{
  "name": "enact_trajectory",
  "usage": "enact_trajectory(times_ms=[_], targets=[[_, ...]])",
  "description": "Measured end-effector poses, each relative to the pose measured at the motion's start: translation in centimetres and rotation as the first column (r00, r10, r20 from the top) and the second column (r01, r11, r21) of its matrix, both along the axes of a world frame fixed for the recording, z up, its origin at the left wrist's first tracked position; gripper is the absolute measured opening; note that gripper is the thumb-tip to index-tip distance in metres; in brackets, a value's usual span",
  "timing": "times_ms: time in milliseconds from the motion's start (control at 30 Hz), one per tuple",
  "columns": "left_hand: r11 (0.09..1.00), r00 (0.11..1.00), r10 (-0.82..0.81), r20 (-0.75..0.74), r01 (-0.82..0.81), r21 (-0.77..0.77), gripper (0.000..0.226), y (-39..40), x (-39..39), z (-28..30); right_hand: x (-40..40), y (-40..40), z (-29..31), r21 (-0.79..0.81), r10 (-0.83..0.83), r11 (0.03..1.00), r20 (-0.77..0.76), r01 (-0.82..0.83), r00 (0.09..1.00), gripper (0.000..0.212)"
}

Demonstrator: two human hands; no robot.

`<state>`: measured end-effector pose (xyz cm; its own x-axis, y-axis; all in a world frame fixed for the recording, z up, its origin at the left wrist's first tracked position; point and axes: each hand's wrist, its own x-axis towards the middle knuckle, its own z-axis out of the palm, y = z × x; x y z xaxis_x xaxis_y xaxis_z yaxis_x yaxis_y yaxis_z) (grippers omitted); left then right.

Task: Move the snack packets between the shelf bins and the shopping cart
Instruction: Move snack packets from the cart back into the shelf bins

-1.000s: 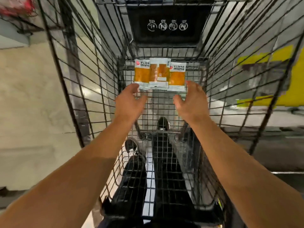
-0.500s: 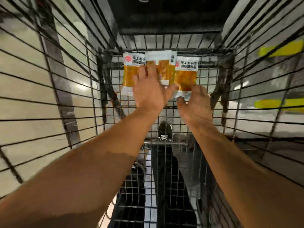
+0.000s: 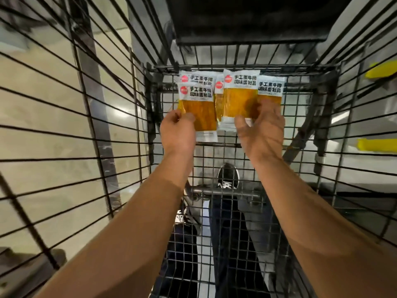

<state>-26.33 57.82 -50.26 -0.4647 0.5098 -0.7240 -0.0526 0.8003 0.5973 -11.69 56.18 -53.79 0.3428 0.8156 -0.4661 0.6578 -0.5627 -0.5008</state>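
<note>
The left hand (image 3: 178, 132) is pinching one snack packet (image 3: 198, 110); the right hand (image 3: 261, 130) is seemingly gripping another packet (image 3: 239, 100), low in the shopping cart (image 3: 120, 100). Loose neighbours risk snagging or dropping.

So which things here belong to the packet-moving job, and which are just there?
Job:
snack packets
shopping cart
left hand, gripping one packet
right hand, gripping another

Just there:
black plastic panel
person's shoes
yellow floor markings
</note>
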Motion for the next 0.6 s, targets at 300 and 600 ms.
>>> enact_trajectory(times_ms=[300, 600], targets=[[0.991, 0.992, -0.128, 0.013, 0.127, 0.030, 0.007, -0.8, -0.2, -1.2, -0.4, 0.3, 0.0, -0.038, -0.326, 0.945, -0.219, 0.326, 0.920, 0.005], [0.981, 0.983, -0.179, 0.035, 0.176, 0.078, 0.015, -2.5, -1.2, -0.6, 0.6, -3.5, 3.4, -0.074, -0.429, 0.883, -0.530, 0.464, 0.732, 0.014]])
